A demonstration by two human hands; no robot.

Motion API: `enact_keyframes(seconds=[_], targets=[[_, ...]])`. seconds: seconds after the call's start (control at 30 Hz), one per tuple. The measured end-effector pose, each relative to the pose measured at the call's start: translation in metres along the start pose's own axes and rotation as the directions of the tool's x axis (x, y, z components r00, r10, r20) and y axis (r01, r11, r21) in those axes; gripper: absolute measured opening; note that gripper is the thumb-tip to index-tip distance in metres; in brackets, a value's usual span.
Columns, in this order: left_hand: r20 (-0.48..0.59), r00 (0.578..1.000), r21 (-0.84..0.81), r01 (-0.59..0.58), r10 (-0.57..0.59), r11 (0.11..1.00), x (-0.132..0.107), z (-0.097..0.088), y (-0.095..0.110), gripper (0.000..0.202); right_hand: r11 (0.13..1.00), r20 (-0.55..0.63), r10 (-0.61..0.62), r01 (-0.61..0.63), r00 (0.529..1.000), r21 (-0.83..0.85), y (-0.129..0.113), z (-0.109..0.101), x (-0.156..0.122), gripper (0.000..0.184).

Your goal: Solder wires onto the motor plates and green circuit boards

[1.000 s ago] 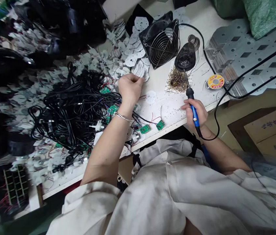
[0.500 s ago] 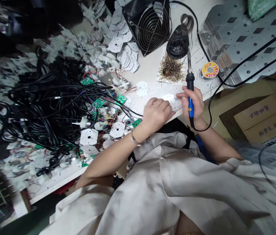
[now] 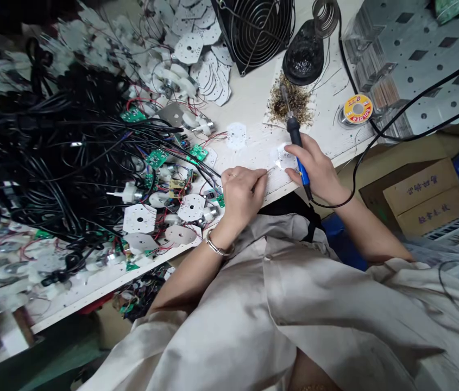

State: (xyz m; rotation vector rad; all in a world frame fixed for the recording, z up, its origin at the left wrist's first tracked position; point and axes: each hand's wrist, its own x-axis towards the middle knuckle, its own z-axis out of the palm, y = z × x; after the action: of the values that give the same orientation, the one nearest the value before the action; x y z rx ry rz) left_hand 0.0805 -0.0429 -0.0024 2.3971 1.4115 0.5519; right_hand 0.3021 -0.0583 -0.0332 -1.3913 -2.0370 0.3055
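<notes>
My right hand (image 3: 314, 165) is wrapped around a soldering iron (image 3: 300, 152) with a blue and black handle. The iron's tip points away from me, over a pile of brown solder crumbs (image 3: 292, 103). Under the fingers of that hand a white circuit board (image 3: 283, 157) lies on the bench, partly covered. My left hand (image 3: 243, 190) is closed, thumb against fingers, near the bench's front edge. Something thin may stick out of its pinch, too fine to name. Another white board (image 3: 236, 136), with red wires beside it, lies beyond the left hand.
A tangle of black cables (image 3: 58, 146) and wired boards fills the left. At the back stand a fan (image 3: 259, 32) and a black iron stand (image 3: 305, 57). A solder spool (image 3: 357, 109) sits right, near a perforated metal sheet (image 3: 425, 60). A cardboard box (image 3: 428, 190) is below.
The soldering iron has tilted left, its tip moving from beside the stand to over the crumbs. My left hand has shifted left and turned, uncovering its thumb. The camera view has moved slightly.
</notes>
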Motion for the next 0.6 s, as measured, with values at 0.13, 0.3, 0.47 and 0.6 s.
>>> enact_keyframes(seconds=[0.13,0.3,0.47,0.6], targets=[[-0.031,0.990,0.150,-0.131,0.137,0.980,-0.012,-0.013,-0.005,0.019,0.988,-0.172,-0.093,0.070,0.981,-0.136,-0.002,0.002,-0.003,0.046],[0.124,0.959,0.129,-0.269,0.254,0.954,-0.016,-0.035,-0.015,0.025,0.979,-0.188,-0.204,0.196,0.961,-0.061,-0.017,0.009,0.008,0.054],[0.222,0.910,-0.180,-0.315,0.351,0.932,-0.022,-0.041,-0.020,0.032,0.970,0.081,-0.244,0.242,0.966,0.032,-0.024,0.022,0.018,0.040],[0.026,0.958,-0.309,-0.263,0.284,0.914,-0.025,-0.038,-0.020,0.023,0.971,0.006,-0.240,0.240,0.971,-0.005,-0.021,0.026,0.017,0.038]])
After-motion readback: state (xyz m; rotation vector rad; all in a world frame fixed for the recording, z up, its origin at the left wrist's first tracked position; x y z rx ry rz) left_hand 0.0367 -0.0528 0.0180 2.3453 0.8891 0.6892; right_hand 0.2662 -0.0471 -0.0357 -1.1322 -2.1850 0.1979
